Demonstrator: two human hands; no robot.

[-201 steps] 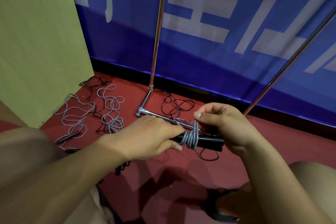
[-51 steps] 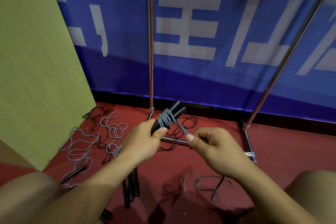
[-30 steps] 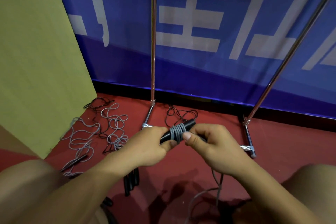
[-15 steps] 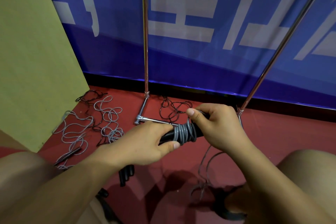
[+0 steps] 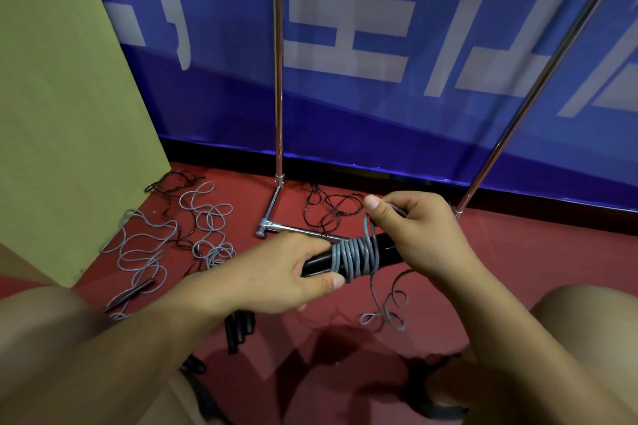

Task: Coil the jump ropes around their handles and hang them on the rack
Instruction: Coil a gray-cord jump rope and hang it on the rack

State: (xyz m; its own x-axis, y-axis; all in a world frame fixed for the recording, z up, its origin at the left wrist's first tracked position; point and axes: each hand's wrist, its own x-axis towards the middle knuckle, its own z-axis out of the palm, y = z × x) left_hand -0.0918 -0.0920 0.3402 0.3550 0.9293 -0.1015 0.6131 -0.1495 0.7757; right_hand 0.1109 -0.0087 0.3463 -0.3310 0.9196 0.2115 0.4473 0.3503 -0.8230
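My left hand (image 5: 276, 276) grips the near end of a pair of black jump rope handles (image 5: 317, 262) held level above the red floor. Several turns of grey rope (image 5: 355, 257) are wound around their middle. My right hand (image 5: 417, 231) pinches the grey rope between thumb and fingers just above the coil. The rope's loose tail (image 5: 386, 310) curls down onto the floor below. The metal rack's left post (image 5: 278, 62) and slanted right post (image 5: 538, 79) rise behind my hands; its top bar is out of view.
Loose grey ropes (image 5: 148, 245) and black ropes (image 5: 331, 207) lie tangled on the red floor near the rack's foot (image 5: 269, 217). More black handles (image 5: 238, 328) lie under my left arm. A yellow-green panel (image 5: 62, 114) stands left, a blue banner (image 5: 379, 45) behind. My knees frame the bottom.
The coil has gained turns and the tail on the floor has shortened. My right hand has lifted the rope up over the handles.
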